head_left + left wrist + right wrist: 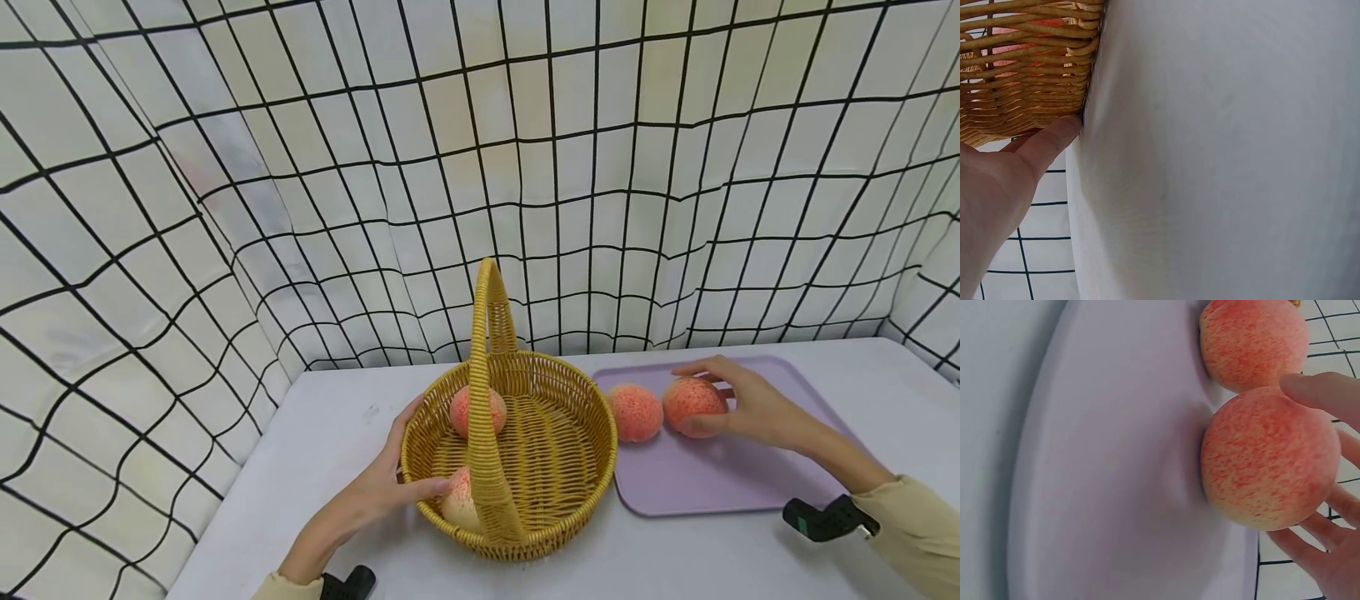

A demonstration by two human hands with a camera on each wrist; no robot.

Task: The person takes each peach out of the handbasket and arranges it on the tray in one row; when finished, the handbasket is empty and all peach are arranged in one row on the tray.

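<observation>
Currently, right hand (753, 408) grips a peach (692, 404), tray (712, 487) beneath its fingers; left hand (378, 486) grips the basket (558, 442). Peach likely light, soft: hold round its middle.

Pretty sure this is some kind of lab-style booth.
Wrinkly white cloth (577, 183) with black grid lines runs round the back and sides, boxing in a plain white bench (300, 442), and there's a black gadget (821, 518) by each beige cuff (915, 529), so it reads as a rigged-up test spot to me. The wicker basket (573, 433) and lilac tray (675, 492) are homey enough, but can't tell what building it's in.
</observation>
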